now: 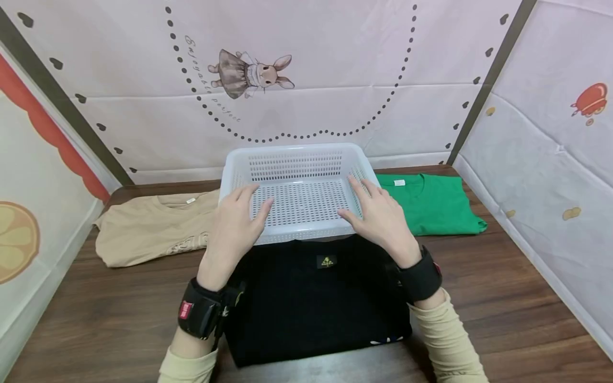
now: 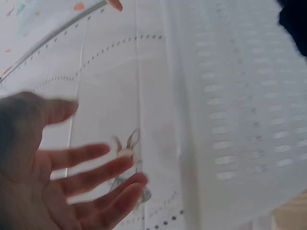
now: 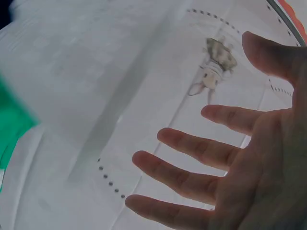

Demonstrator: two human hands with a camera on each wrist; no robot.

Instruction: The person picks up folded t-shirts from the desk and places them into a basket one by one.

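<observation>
A white perforated plastic basket (image 1: 301,232) stands at the back middle of the table, with nothing lying inside it. My left hand (image 1: 233,223) hovers over its left front corner, fingers spread and thumb pointing inward. Over the basket's right side my right hand (image 1: 378,215) is held the same way. Neither hand holds anything; both wrist views show the palms bare, the left hand (image 2: 86,177) and the right hand (image 3: 211,163) with fingers apart. Below them a folded black T-shirt (image 1: 316,303) lies in front of the basket, its neck label facing up.
Left of the basket lies a folded beige T-shirt (image 1: 143,229), and right of it a folded green T-shirt (image 1: 436,205). All rest on a brown wooden table (image 1: 517,308). Printed white cloth (image 1: 335,64) hangs close behind and at both sides.
</observation>
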